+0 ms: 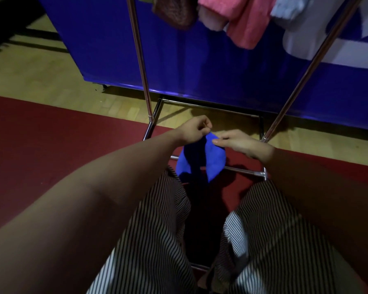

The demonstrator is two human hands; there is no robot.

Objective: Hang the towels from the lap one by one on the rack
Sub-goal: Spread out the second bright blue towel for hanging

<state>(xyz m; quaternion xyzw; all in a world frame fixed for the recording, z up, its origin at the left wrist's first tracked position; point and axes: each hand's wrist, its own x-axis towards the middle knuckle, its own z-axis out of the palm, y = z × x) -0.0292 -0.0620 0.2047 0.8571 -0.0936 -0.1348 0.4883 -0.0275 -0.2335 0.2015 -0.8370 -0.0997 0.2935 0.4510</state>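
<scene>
The blue towel (200, 158) hangs from both hands in front of the knees. Its top edge is bunched to a peak between the hands. Below them the cloth falls in two loose lobes, whose lower tips end just above the striped trousers (157, 230).

The left hand (191, 129) pinches the peak from the left, fingers curled in tight and knuckles up, with the forearm running long and straight to it. The right hand (240, 143) grips the same edge just beside it, thumb and forefinger closed narrowly on the cloth, the other fingers loosely bent, the wrist turned inward.

Directly beyond the hands stands the rack (139, 60). One chrome upright rises just past the left hand and the other past the right wrist, and they spread wider apart as they go up. A low crossbar passes behind the towel under the right hand. The space above the hands between the uprights is open, backed by a blue panel (200, 60).

Far above the hands, at the top edge, hang a brown towel (174, 13), a pink towel (242, 22) and a pale blue towel (285, 7). Red carpet (51, 134) lies under the arms, with wooden floor (40, 77) beyond the left hand.
</scene>
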